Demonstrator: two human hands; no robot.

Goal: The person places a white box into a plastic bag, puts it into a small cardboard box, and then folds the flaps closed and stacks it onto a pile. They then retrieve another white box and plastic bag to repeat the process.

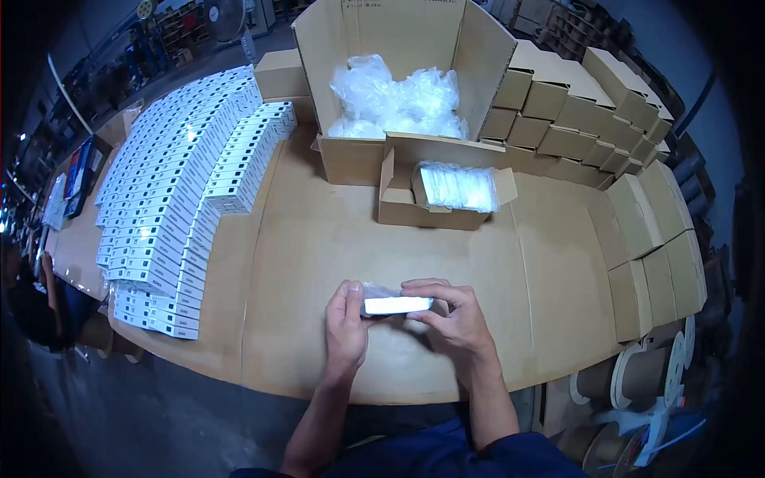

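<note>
Between my two hands is a small flat white box (392, 305) with clear plastic film along its far side. My left hand (347, 323) grips its left end, thumb on top. The fingers of my right hand (456, 312) close round its right end. Beyond them, an open cardboard carton (426, 215) holds a row of plastic-wrapped white packs (458, 188). Far to the left of my hands rise tall stacks of small white labelled boxes (171, 191).
A large open carton (406, 36) of clear plastic bags (394, 92) stands at the back. Brown cartons (590, 119) are piled at the back right, with more cartons (649, 247) on the right edge. Cable spools (641, 374) sit below right. A person (44, 299) is at far left.
</note>
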